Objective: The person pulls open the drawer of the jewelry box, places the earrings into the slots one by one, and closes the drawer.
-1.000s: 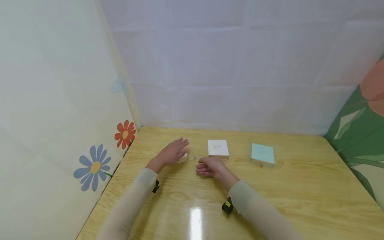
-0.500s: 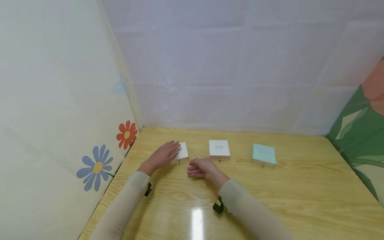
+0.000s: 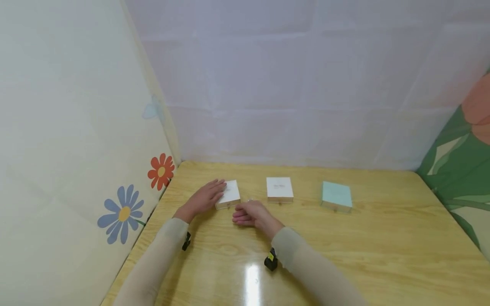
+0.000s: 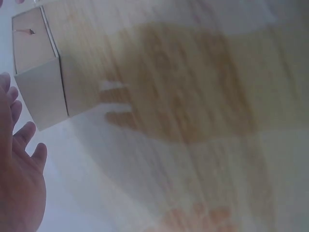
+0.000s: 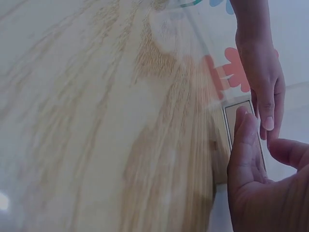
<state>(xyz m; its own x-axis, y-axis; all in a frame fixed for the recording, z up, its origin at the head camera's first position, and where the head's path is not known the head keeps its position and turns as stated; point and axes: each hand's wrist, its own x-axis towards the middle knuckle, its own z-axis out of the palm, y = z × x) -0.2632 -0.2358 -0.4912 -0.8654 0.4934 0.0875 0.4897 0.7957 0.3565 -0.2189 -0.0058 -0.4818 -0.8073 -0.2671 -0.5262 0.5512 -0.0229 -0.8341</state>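
Resting flat, the straight fingers [image 3: 218,187] of the left hand [image 3: 203,199] touched the small white box [image 3: 231,193]. The right hand [image 3: 250,213], fingers loosely curled and holding nothing, lay just beside this box. Farther right stood a second white box [image 3: 279,189] and a mint box [image 3: 336,196].

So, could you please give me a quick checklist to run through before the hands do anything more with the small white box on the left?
1. Left hand steadying the left white box: ok, straight fingers rest on its left side.
2. Right hand near the box front: ok, just in front of it, fingers loosely curled.
3. Right hand holding something: cannot tell.
4. Box flat on the wooden table: ok.
5. Middle white box and mint box out of the way: ok, both apart to the right.
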